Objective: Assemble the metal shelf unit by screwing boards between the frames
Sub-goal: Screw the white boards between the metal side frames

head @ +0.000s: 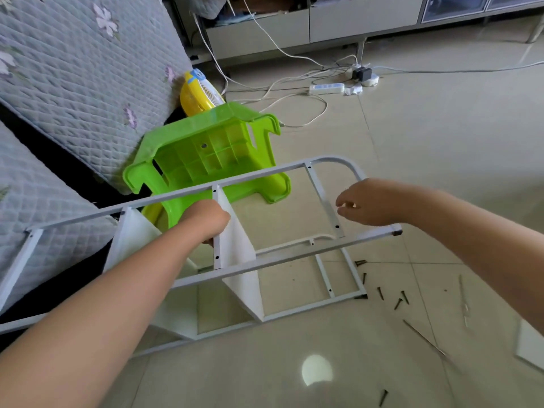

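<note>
Tiled floor (426, 160) carries the shelf frame (309, 312), loose screws (398, 303), green stool (206, 154) and power strip (326, 88)

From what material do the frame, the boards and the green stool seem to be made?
Frame: looks like painted metal tube, pale grey, with thin straight bars, a smoothly bent corner and screw holes.
Boards: flat white panels, smooth and matte; probably laminated wood board or plastic, the picture leaves it open.
Stool: moulded plastic, glossy bright green, slightly translucent, with ribs underneath.

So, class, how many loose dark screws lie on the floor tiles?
6 screws: five scattered beside the frame's right end, one alone near the bottom edge. Others may be hidden.
</note>
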A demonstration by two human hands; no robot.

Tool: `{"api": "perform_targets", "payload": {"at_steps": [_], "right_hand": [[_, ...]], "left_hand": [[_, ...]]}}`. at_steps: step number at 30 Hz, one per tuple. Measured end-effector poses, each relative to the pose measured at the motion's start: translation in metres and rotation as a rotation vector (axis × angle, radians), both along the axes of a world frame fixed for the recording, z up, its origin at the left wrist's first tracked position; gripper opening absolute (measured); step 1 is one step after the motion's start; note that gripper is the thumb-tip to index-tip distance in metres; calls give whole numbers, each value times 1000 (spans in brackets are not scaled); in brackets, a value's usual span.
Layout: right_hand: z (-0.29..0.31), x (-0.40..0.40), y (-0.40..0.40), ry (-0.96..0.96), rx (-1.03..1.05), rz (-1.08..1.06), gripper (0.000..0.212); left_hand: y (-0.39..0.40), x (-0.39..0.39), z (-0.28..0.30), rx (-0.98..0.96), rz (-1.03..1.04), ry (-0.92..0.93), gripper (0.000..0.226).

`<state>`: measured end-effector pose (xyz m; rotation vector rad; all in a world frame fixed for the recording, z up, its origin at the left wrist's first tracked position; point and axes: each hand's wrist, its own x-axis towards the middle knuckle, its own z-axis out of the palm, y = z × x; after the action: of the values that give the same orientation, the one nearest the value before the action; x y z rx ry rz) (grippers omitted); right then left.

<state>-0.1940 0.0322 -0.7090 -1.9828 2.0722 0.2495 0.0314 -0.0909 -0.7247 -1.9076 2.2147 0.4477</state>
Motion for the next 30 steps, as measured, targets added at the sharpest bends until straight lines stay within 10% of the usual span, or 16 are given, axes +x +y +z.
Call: {"api": "perform_targets", "payload": {"at_steps": [11,18,24,30], "right_hand": [[5,4,18,-107,-169,94,71],[16,0,22,-374,-545,-176,24],[-29,-3,59,-506,-323,-221,20],[-53,6,86,-1077,-533,-605,17]], "left_hand": [[32,32,23,79,25,-83,37],[51,29,28,10,15,-152,30],[78,11,-1,-177,19,-224,28],[92,21,-17,-304,-21,-176,28]]}}
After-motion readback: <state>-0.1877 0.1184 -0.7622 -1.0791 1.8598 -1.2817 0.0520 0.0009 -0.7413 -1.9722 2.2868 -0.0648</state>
